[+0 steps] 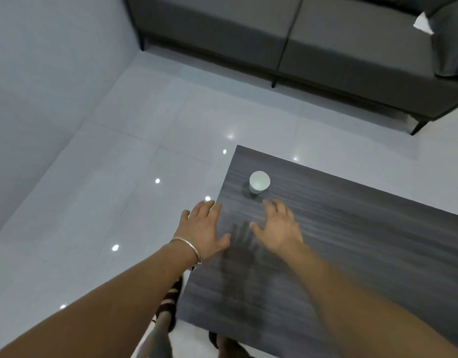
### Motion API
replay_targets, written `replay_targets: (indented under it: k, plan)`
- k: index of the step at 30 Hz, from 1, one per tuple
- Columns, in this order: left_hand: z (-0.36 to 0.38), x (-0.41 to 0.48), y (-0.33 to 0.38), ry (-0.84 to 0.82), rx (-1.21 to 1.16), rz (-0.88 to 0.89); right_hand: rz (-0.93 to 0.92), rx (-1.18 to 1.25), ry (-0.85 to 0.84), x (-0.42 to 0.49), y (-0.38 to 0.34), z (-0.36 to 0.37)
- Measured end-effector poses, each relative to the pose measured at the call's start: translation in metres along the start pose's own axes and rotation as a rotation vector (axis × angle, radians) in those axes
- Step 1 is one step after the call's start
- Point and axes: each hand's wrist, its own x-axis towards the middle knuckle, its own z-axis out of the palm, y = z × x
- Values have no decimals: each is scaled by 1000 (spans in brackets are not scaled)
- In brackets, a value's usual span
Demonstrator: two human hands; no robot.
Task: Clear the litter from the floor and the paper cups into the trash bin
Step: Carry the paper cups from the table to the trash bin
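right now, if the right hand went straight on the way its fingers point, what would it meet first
Most likely the paper cup, upright on the dark table just beyond the open right hand, only bare tabletop between them. The hand's height above the table is unclear.

A white paper cup (259,181) stands upright near the corner of the dark table (364,254).

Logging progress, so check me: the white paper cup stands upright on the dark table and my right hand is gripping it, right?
Not quite. In the head view the paper cup stands upright on the dark table, but the right hand is not gripping it: it is open, just short of the cup, holding nothing.
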Motion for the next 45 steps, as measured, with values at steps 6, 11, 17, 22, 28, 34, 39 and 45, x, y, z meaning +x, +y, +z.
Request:
replay_targets:
  k: [6, 11, 17, 22, 28, 34, 39, 45]
  plan:
    - [34, 95, -27, -14, -61, 108, 138, 78, 68, 114, 2, 7]
    - [67, 135, -67, -21, -103, 188, 173, 20, 66, 184, -5, 30]
    - [89, 153, -102, -67, -200, 244, 239, 89, 57, 185, -15, 66]
    - [71, 145, -99, -169, -327, 267, 218, 362, 64, 119, -46, 64]
    - [26, 98, -52, -327, -380, 433, 212, 530, 111, 5, -64, 24]
    - [-1, 23, 31, -394, -488, 673, 308, 611, 217, -118, -49, -5]
    - [21, -67, 94, -414, -337, 867, 446, 761, 351, -252, -21, 14]
    - [71, -215, 161, -504, -262, 1093, 592, 947, 532, -444, 12, 81]
